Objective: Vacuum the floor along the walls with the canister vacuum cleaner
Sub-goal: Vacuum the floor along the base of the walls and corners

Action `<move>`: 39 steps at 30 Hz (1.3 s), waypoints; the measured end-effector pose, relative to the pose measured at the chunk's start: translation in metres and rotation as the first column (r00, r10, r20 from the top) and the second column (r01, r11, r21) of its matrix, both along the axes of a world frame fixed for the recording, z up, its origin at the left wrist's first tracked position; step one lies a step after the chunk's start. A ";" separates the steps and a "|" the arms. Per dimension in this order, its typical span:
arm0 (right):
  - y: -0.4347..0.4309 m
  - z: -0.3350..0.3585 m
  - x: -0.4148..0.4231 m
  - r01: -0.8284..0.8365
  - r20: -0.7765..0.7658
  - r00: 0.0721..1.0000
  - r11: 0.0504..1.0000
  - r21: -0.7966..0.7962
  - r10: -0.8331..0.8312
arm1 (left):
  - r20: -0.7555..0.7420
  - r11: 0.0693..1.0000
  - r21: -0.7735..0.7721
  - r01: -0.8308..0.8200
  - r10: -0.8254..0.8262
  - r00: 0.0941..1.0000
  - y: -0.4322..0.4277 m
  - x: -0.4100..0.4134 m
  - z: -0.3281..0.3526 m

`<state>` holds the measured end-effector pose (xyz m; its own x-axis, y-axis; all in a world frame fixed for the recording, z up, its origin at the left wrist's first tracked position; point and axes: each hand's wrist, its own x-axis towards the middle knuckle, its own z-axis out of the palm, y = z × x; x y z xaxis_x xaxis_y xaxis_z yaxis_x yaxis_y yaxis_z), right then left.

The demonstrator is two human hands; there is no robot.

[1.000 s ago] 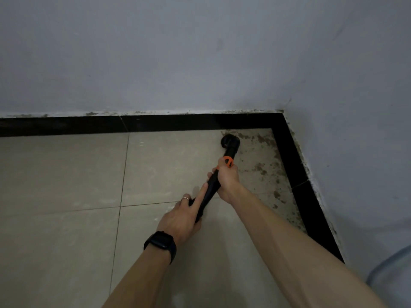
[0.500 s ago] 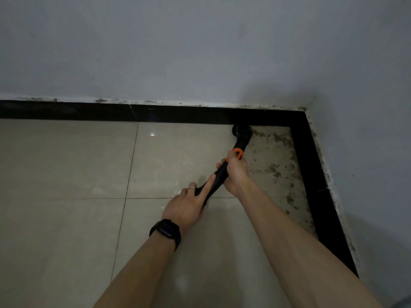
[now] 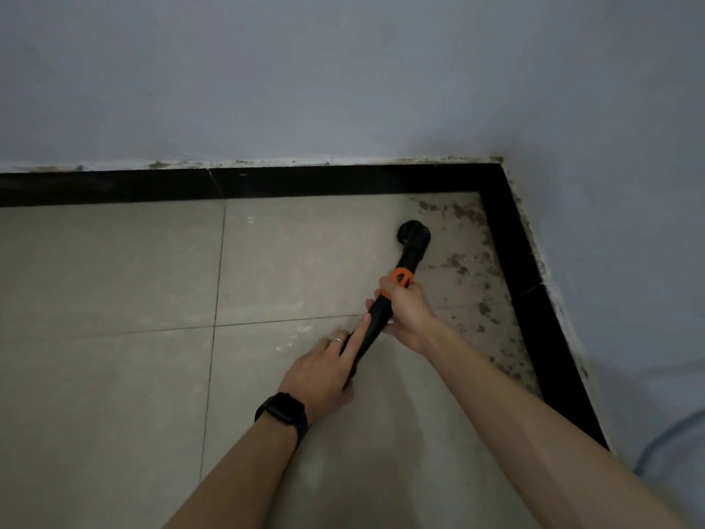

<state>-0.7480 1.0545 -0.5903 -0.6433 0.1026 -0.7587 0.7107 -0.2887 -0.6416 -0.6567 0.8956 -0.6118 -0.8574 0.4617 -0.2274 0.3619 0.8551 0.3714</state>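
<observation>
Scene: a person works a black vacuum wand (image 3: pixel 377 318) into the corner of a tiled floor (image 3: pixel 114 280), seen from a head-worn camera.
Right grip (image 3: pixel 406 313): fingers and thumb curled round the wand, just below its orange collar (image 3: pixel 400 278).
Left grip (image 3: pixel 324 370): holding the wand's lower end at 7 o'clock from the right grip, index finger lying straight along the tube; a ring (image 3: pixel 337 340) on one finger, a dark watch (image 3: pixel 282 412) at the wrist.
Nozzle (image 3: pixel 414 234): round black head at 1 o'clock from the right grip, down on the tile, near the black skirting (image 3: pixel 343 181) but apart from it.
Wand line: runs from 7 o'clock up to 1 o'clock, both grips on it, nearly touching.
Dirt (image 3: pixel 457 261): dark specks spread across the tile at 3 o'clock from the nozzle and along the right-hand skirting.
Walls (image 3: pixel 305 89): pale grey, meeting at 1 o'clock from the nozzle.
</observation>
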 end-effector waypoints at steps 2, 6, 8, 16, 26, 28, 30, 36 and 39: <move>-0.010 -0.001 0.024 -0.014 0.018 1.000 0.999 -0.051 0.015 | 0.048 1.000 -0.019 0.013 -0.012 0.999 -0.016 0.018 -0.005; -0.036 -0.005 0.057 -0.042 0.028 0.999 0.996 -0.079 0.045 | 0.059 0.999 -0.029 0.030 -0.028 0.998 -0.049 0.044 -0.010; -0.043 -0.007 0.069 -0.048 0.030 0.998 0.996 -0.072 0.050 | 0.068 0.999 -0.031 0.037 -0.035 0.997 -0.058 0.055 -0.008; -0.042 -0.017 0.100 0.076 0.066 0.995 0.996 0.046 -0.079 | 0.118 0.997 -0.028 0.067 -0.064 0.991 -0.058 0.069 -0.001; -0.007 -0.011 0.081 0.107 0.040 0.993 0.994 0.009 -0.108 | 0.091 0.999 -0.029 0.030 -0.027 0.995 -0.014 0.063 0.002; 0.000 -0.010 0.075 0.078 0.042 0.996 0.997 -0.010 -0.077 | 0.077 0.999 -0.045 0.021 -0.018 0.997 -0.007 0.060 0.000; 0.006 -0.010 0.071 0.058 0.037 0.998 0.998 -0.036 -0.057 | 0.043 0.998 -0.063 0.019 -0.016 0.999 -0.001 0.057 -0.003; 0.016 -0.012 0.058 0.067 0.036 0.997 0.995 -0.079 -0.064 | -0.042 0.991 -0.123 0.044 -0.049 0.998 0.006 0.040 -0.010; 0.018 -0.012 0.050 0.070 0.039 0.997 0.994 -0.079 -0.068 | -0.067 0.989 -0.145 0.034 -0.044 0.997 0.012 0.032 -0.012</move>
<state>-0.6983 1.0726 -0.6025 -0.6088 0.0837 -0.7889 0.7096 -0.3872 -0.5887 -0.6248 0.9073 -0.6237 -0.8556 0.4618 -0.2337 0.4166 0.8824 0.2186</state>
